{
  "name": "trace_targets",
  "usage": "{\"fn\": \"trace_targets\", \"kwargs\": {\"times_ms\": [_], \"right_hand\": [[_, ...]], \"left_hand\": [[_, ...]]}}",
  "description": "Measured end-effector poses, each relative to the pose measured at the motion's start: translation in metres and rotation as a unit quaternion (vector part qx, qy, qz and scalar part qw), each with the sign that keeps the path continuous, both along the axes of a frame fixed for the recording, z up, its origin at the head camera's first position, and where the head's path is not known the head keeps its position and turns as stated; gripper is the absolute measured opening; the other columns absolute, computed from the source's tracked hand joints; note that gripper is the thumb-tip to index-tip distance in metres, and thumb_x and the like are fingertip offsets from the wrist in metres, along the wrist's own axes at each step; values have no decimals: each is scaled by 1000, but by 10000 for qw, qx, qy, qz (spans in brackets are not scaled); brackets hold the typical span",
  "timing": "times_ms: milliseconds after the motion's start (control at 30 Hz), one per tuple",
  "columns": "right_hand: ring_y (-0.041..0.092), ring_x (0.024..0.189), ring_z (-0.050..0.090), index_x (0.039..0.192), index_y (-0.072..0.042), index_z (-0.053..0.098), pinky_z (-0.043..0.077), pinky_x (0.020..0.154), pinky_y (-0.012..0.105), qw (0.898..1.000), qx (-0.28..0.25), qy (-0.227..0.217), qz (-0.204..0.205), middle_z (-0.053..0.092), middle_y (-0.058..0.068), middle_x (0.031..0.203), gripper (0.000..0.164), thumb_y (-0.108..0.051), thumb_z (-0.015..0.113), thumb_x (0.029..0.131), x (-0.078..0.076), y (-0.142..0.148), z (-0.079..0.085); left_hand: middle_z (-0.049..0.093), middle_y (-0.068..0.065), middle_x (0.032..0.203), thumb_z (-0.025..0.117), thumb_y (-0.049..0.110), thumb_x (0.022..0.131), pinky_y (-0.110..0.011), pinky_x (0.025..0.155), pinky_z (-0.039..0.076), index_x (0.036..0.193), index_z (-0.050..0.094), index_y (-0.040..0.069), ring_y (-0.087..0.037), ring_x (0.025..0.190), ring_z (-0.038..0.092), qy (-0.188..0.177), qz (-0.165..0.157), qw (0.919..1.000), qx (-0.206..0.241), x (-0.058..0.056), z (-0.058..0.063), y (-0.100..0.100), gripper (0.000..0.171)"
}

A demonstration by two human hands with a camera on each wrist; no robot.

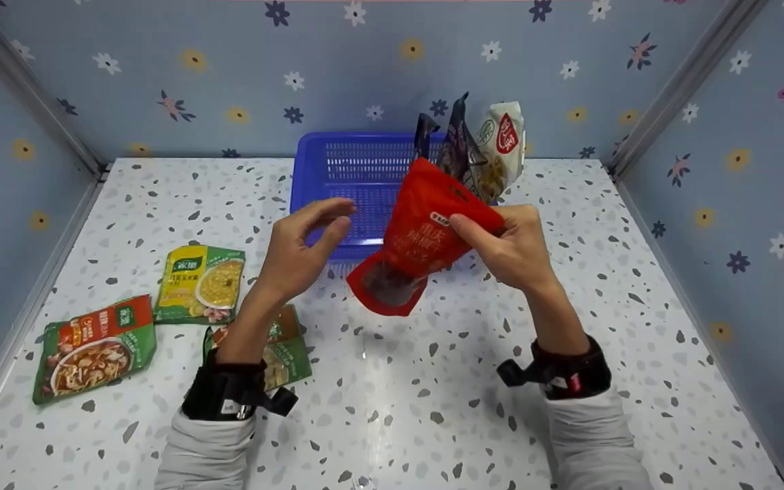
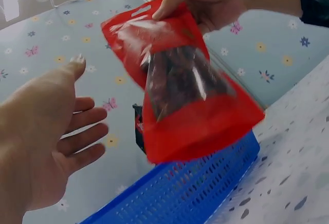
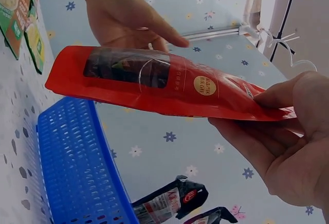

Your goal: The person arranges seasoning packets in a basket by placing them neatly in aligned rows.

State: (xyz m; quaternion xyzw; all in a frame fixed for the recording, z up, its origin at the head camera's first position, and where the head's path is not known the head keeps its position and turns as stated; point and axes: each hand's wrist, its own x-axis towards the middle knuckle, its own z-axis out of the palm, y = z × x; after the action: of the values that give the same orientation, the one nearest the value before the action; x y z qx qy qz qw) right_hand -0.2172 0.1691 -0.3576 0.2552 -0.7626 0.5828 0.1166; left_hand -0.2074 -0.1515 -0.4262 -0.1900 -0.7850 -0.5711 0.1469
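A white table [image 1: 426, 422], flecked with grey and black chips, spreads across the lower frame, and pale blue walls [image 1: 229, 41] printed with flowers enclose it at the top, left and right. At upper centre sits a blue basket [image 1: 365, 138] with upright bags [image 1: 504, 146] at its right end; colourful packets [image 1: 96, 347] lie at lower left. The red pouch [image 1: 426, 231] — glossy, with a clear window [image 3: 126, 69] onto dark contents and a round yellow label [image 3: 206, 86] — is held tilted above the table at mid-frame. The right hand [image 1: 518, 252] has its grip clamped on the pouch's top corner; the left hand [image 1: 297, 255] holds its grip apart.
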Motion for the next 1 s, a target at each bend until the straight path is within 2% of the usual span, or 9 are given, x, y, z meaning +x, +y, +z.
{"fn": "trace_targets", "kwargs": {"times_ms": [67,133,300,467,600,733,867,1000], "right_hand": [[8,80,84,97,8,87,70,73,28,9999,-86,34,-131,85,28,93,13,-2,79,99,-1,4,2],[9,84,85,98,7,87,70,76,28,9995,-169,78,-252,85,27,96,14,-3,79,99,-1,7,5],[9,90,86,101,8,87,70,78,28,9984,-264,173,-460,85,28,101,15,-3,78,100,-1,11,7],[10,94,87,106,7,87,70,77,30,9977,-348,124,-577,86,27,107,16,-5,77,102,-2,12,6],[11,95,87,108,7,87,71,77,31,9968,-440,110,-662,86,26,109,16,-5,77,103,-2,10,6],[12,96,88,110,7,87,71,78,31,9959,-534,114,-721,86,26,110,17,-5,77,103,-4,8,5],[11,92,87,106,7,87,70,76,30,9946,-588,142,-844,86,25,105,16,-6,78,103,-4,6,5],[11,84,86,100,7,87,70,71,29,9935,-543,247,-970,86,25,98,17,-7,78,102,-4,0,4]], "left_hand": [[79,-12,142,68,22,114,-41,120,57,145,75,7,-28,135,74,321,373,9972,-564,-4,-4,-3,35],[78,-15,143,69,24,114,-49,122,56,145,74,4,-33,138,72,527,573,9906,-1128,-7,-9,-4,37],[78,-19,142,71,27,113,-57,125,52,143,75,2,-40,138,70,749,672,9702,-2203,-13,-25,-5,39],[80,-20,137,71,24,113,-60,121,52,139,76,1,-41,129,74,1033,729,9476,-2935,-18,-41,-3,35],[81,-18,136,68,25,114,-59,116,53,140,76,3,-40,127,76,930,704,9349,-3351,-18,-47,-2,34],[82,-14,137,65,30,116,-56,108,52,142,76,8,-38,125,78,841,719,9270,-3583,-19,-49,-2,36],[84,-12,132,65,29,116,-52,98,50,140,77,9,-37,118,78,843,743,9254,-3619,-21,-50,-1,33],[87,-13,116,67,21,114,-51,89,47,122,80,6,-38,104,78,947,775,9272,-3540,-23,-51,0,22]]}}
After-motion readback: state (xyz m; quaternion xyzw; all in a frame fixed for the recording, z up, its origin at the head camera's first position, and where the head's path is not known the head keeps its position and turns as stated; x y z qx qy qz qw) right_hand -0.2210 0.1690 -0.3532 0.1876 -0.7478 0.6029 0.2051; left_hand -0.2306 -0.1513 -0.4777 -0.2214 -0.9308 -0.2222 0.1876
